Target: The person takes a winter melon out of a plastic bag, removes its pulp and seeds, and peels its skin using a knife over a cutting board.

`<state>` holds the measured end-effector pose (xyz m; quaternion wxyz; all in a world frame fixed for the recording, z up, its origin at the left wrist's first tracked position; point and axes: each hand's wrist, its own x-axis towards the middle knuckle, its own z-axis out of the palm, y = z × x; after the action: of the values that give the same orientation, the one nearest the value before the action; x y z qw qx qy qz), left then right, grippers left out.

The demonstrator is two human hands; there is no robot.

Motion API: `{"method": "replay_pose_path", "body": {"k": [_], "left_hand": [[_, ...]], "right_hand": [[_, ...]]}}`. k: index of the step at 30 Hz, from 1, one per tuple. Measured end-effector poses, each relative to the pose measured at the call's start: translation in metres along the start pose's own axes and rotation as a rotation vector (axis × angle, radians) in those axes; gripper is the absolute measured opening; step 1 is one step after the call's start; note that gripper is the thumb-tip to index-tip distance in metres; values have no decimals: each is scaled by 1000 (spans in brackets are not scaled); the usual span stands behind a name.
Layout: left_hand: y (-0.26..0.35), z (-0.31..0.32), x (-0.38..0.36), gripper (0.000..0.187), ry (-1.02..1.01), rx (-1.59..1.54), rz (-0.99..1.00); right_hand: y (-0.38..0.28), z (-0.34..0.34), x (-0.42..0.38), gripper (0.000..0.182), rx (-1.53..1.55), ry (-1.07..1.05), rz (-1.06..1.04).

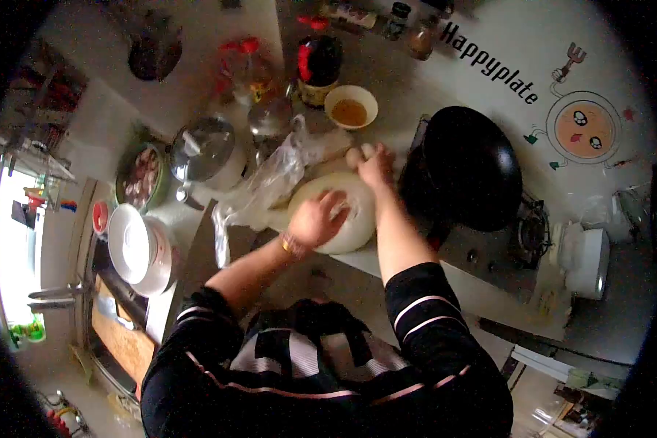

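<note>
My left hand (317,219) is over the near side of a wide pale bowl (359,232), its fingers loosely bent and apart, with nothing visible in them. Some whitish stuff shows inside the bowl, partly hidden by the hand. Just beyond the bowl's far rim, my right hand (377,166) is closed around pale, rounded things that look like eggs (354,158); the dim picture blurs their edges. A crumpled clear plastic bag (277,168) lies left of the bowl and reaches close to the right hand.
A black wok (471,168) stands on the stove at right. Behind are a small bowl of brown liquid (350,108) and a dark bottle (320,62). Leftward sit a lidded pot (203,150), a bowl of meat (140,177), white bowls (131,244) and a cutting board with a knife (120,332).
</note>
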<state>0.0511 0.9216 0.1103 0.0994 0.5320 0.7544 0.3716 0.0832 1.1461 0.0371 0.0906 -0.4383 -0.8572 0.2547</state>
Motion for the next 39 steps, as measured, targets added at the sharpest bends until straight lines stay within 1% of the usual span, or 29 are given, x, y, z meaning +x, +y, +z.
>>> {"method": "replay_pose_path", "body": {"k": [1, 2, 3, 4, 5, 7, 9, 10, 11, 13, 15, 17, 20, 21, 22, 23, 25, 26, 27, 29, 31, 32, 33, 35, 36, 37, 39], "left_hand": [[-3, 4, -35, 33, -6, -197, -127], [4, -3, -61, 34, -125, -228, -394], [9, -11, -79, 36, -242, -259, -656], [-7, -1, -96, 37, -168, -485, -776], [-34, 22, -117, 39, -89, -713, -893], [-32, 16, -121, 42, 14, -1005, -1042], [-9, -2, -100, 44, 45, -1137, -1144], [-5, -5, -98, 44, 51, -1223, -1178], [-1, -7, -96, 45, 58, -1306, -1214], [-14, 6, -100, 44, 43, -1516, -1240], [-81, 81, -119, 44, -36, -1679, -1278], [-41, 37, -106, 46, -41, -1529, -1259], [5, -4, -97, 48, 13, -1501, -1153], [7, -1, -98, 46, 31, -1565, -1145], [8, 3, -99, 45, 49, -1629, -1137], [6, 4, -104, 44, 21, -1680, -1127], [9, -8, -113, 42, -20, -1777, -1096], [19, -17, -120, 42, 49, -1869, -1114], [12, -8, -133, 41, 38, -1711, -1112], [39, -54, -156, 43, 50, -1627, -1228], [37, -77, -190, 45, 103, -1625, -1215], [29, -83, -212, 42, 130, -1734, -1155], [26, -87, -233, 43, 265, -1767, -1026], [29, -124, -281, 42, 325, -1717, -1108], [30, -148, -304, 41, 307, -1596, -1175], [29, -159, -331, 40, 414, -1627, -1155], [34, -191, -384, 42, 572, -1666, -1059]], "right_hand": [[-8, -11, -8, 51, -32, -44, 105], [-16, -23, -17, 52, -69, -91, 209], [-30, -39, -27, 54, -73, -153, 195], [-35, -42, -34, 56, -66, -216, 157], [-41, -44, -40, 58, -57, -280, 119], [-43, -44, -48, 62, -11, -407, -6], [-50, -46, -59, 66, -63, -416, -38], [-56, -47, -60, 67, -135, -473, 0], [-53, -44, -60, 68, -154, -469, -10], [-48, -39, -58, 72, -194, -459, -30], [-38, -26, -50, 74, -189, -458, -5], [-36, -23, -39, 78, -151, -480, 43], [-31, -24, -42, 82, -81, -556, 148], [-28, -24, -49, 84, -57, -584, 191], [-29, -27, -62, 84, 4, -566, 154], [-29, -31, -74, 84, 65, -550, 117], [-33, -35, -77, 81, 3, -668, 231], [-34, -38, -82, 77, 38, -716, 275], [-35, -38, -89, 73, 66, -778, 311], [-14, -11, -88, 64, 133, -913, 178], [-70, -29, -134, 60, 115, -1013, 122], [-90, -25, -157, 58, 62, -970, 83], [-105, -18, -175, 56, 9, -920, 45], [-112, 14, -198, 52, 67, -1060, -30], [-126, 25, -216, 46, 179, -1148, -17], [-146, 38, -238, 41, 246, -1219, -48], [-199, 54, -278, 37, 265, -1329, -88]]}}
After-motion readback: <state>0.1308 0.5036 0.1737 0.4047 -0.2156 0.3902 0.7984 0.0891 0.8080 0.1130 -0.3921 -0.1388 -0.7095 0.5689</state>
